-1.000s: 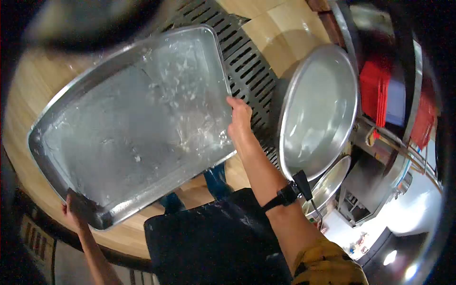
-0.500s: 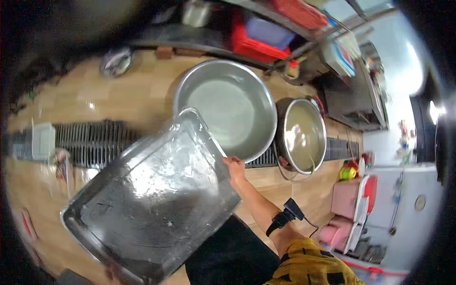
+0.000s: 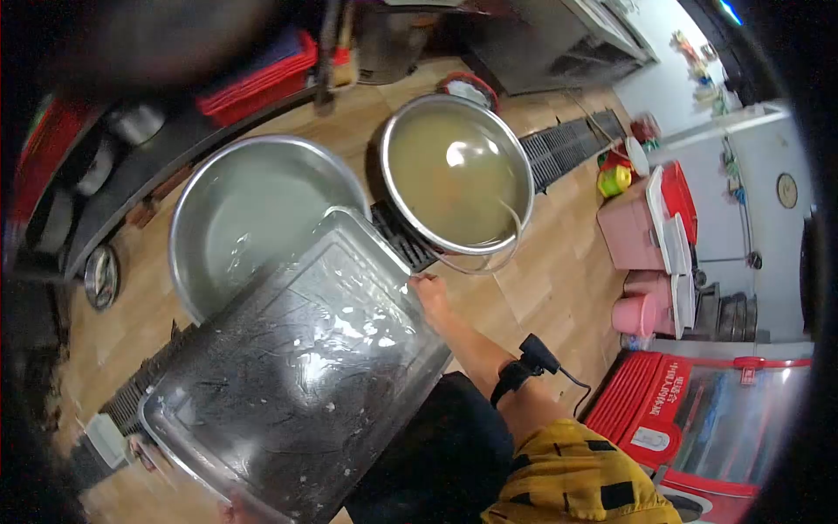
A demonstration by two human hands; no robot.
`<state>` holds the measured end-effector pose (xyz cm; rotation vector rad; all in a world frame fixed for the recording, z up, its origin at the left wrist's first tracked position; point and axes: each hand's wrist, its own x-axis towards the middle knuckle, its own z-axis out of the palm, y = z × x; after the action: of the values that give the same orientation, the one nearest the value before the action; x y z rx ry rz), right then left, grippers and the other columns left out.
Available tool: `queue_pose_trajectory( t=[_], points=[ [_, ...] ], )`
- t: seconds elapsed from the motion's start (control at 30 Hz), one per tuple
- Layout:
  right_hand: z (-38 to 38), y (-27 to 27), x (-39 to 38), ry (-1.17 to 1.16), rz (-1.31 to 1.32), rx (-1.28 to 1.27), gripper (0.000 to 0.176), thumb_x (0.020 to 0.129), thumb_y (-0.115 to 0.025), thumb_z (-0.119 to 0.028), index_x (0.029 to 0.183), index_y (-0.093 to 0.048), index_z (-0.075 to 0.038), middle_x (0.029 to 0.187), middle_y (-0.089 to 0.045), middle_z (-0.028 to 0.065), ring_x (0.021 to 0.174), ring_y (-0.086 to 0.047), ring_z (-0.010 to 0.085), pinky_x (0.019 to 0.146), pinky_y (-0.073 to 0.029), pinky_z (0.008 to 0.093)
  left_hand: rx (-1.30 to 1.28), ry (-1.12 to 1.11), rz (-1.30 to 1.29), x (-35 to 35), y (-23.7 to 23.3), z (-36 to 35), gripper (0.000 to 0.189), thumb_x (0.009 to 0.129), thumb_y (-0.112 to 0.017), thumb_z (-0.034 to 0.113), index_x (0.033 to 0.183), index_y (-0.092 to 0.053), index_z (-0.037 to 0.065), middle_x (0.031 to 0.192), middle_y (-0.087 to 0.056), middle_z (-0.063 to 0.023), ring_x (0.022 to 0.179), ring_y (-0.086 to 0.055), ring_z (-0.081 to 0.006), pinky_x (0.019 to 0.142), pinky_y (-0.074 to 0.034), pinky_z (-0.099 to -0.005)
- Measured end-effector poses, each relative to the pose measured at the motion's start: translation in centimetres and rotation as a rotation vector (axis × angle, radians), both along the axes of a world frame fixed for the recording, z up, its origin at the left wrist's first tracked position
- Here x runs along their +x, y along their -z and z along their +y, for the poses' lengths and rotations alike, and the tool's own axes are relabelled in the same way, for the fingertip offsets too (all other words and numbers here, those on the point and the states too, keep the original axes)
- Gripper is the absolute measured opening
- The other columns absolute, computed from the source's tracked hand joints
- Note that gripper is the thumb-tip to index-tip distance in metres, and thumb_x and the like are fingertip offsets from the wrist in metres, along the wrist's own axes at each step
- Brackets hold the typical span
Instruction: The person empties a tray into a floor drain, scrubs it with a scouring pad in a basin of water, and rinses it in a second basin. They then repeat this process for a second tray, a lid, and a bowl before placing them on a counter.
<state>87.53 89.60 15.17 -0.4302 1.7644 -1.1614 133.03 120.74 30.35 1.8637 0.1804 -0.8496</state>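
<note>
A large rectangular metal tray [image 3: 301,375], wet and shiny with small white specks, is tilted in front of me. My right hand [image 3: 429,295] is closed around its right rim. At the tray's lower left edge a small, blurred part of my left hand [image 3: 232,510] shows, gripping the rim there; most of it is hidden. Behind the tray's upper end stands a wide metal basin [image 3: 196,262] of clear water, which the tray partly covers from view. To its right is a metal pot [image 3: 524,166] of cloudy yellowish water, with a thin hose hanging over its rim.
A slotted floor drain [image 3: 572,144] runs under the vessels. Pink bins [image 3: 630,231] and a red-framed glass cabinet [image 3: 724,428] stand at the right. Red baskets [image 3: 262,83] sit on a low shelf at the upper left. A metal bowl [image 3: 102,278] lies on the floor.
My view has turned to the right, so the basin and pot appear further left and the red cabinet has come into sight. The tray stays in my hands, its upper end still by the basin.
</note>
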Motion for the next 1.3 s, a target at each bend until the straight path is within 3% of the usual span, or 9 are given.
queue_pose_trajectory(
  t=[0.3, 0.43, 0.5, 0.6, 0.7, 0.9, 0.97, 1.17, 1.3],
  points=[
    [-7.6, 0.3, -18.8, -0.238, 0.559, 0.225, 0.035, 0.070, -0.060, -0.023, 0.089, -0.064, 0.005, 0.083, -0.065, 0.0169, 0.076, -0.061, 0.0247, 0.065, -0.045, 0.0360, 0.034, 0.329, -0.124, -16.5, -0.7, -19.5, 0.033, 0.078, -0.064, 0.014, 0.107, -0.054, 0.002, 0.093, -0.060, -0.0106, 0.084, -0.056, -0.0234, 0.077, -0.047, -0.0352],
    [-9.5, 6.4, -27.5, -0.119, 0.318, 0.506, 0.031, 0.073, -0.060, -0.020, 0.092, -0.065, 0.003, 0.087, -0.066, 0.0162, 0.075, -0.061, 0.0248, 0.070, -0.045, 0.0384, -0.090, 0.444, -0.042, -19.1, -0.6, -25.5, 0.033, 0.079, -0.063, 0.009, 0.110, -0.053, 0.001, 0.094, -0.061, -0.0105, 0.084, -0.057, -0.0240, 0.077, -0.048, -0.0350],
    [-10.5, 4.0, -26.6, -0.096, 0.452, 0.676, 0.033, 0.074, -0.061, -0.021, 0.097, -0.064, 0.003, 0.085, -0.065, 0.0150, 0.076, -0.061, 0.0251, 0.071, -0.046, 0.0376, -0.125, 0.667, 0.056, -13.2, 3.0, -27.3, 0.033, 0.075, -0.064, 0.006, 0.106, -0.054, 0.001, 0.097, -0.059, -0.0088, 0.083, -0.055, -0.0216, 0.077, -0.047, -0.0342],
    [-9.1, 7.9, -29.3, -0.044, 0.389, 0.541, 0.044, 0.070, -0.058, -0.038, 0.085, -0.066, 0.003, 0.082, -0.065, 0.0189, 0.080, -0.062, 0.0294, 0.072, -0.046, 0.0388, -0.071, 1.149, -0.406, -12.1, 3.1, -33.2, 0.032, 0.068, -0.064, -0.001, 0.099, -0.053, 0.002, 0.094, -0.058, -0.0056, 0.081, -0.053, -0.0191, 0.071, -0.045, -0.0310],
    [-9.0, 8.4, -29.8, -0.168, 0.403, 0.322, 0.046, 0.071, -0.057, -0.038, 0.091, -0.065, 0.002, 0.092, -0.064, 0.0230, 0.090, -0.061, 0.0344, 0.077, -0.046, 0.0402, 0.200, 1.017, -0.450, -12.7, 1.6, -38.4, 0.032, 0.067, -0.064, 0.000, 0.096, -0.052, 0.003, 0.089, -0.057, -0.0047, 0.077, -0.052, -0.0187, 0.068, -0.045, -0.0302],
    [-11.8, 8.0, -28.3, -0.579, 0.542, 0.783, 0.038, 0.079, -0.049, -0.035, 0.096, -0.065, -0.006, 0.101, -0.061, 0.0225, 0.098, -0.058, 0.0369, 0.083, -0.045, 0.0413, 0.143, 1.156, -0.046, -16.9, -5.0, -45.9, 0.041, 0.072, -0.061, 0.008, 0.110, -0.047, 0.004, 0.094, -0.056, -0.0111, 0.076, -0.054, -0.0223, 0.066, -0.047, -0.0346],
    [-13.3, 0.4, -26.6, -0.594, 0.526, 0.726, 0.036, 0.080, -0.049, -0.034, 0.097, -0.065, -0.006, 0.101, -0.061, 0.0213, 0.098, -0.058, 0.0369, 0.083, -0.045, 0.0424, 0.507, 1.086, -0.365, -19.7, -8.6, -45.2, 0.040, 0.072, -0.070, 0.021, 0.102, -0.060, -0.003, 0.093, -0.062, -0.0198, 0.074, -0.058, -0.0280, 0.068, -0.050, -0.0447],
    [-13.4, 0.4, -25.0, -0.550, 0.846, 0.545, 0.031, 0.077, -0.056, -0.027, 0.095, -0.066, -0.004, 0.095, -0.063, 0.0207, 0.093, -0.059, 0.0359, 0.085, -0.044, 0.0456, 0.418, 0.975, -0.639, -23.1, -10.2, -42.8, 0.043, 0.071, -0.072, 0.021, 0.105, -0.059, -0.002, 0.097, -0.060, -0.0214, 0.080, -0.057, -0.0262, 0.074, -0.049, -0.0452],
    [-10.5, -0.1, -24.6, -0.503, 0.548, 0.356, 0.029, 0.074, -0.056, -0.020, 0.097, -0.064, -0.004, 0.098, -0.060, 0.0199, 0.093, -0.058, 0.0373, 0.081, -0.046, 0.0477, 0.402, 0.921, -0.725, -26.7, -10.0, -41.1, 0.045, 0.070, -0.073, 0.020, 0.107, -0.058, -0.001, 0.099, -0.059, -0.0224, 0.084, -0.057, -0.0250, 0.078, -0.048, -0.0456]
  ],
)
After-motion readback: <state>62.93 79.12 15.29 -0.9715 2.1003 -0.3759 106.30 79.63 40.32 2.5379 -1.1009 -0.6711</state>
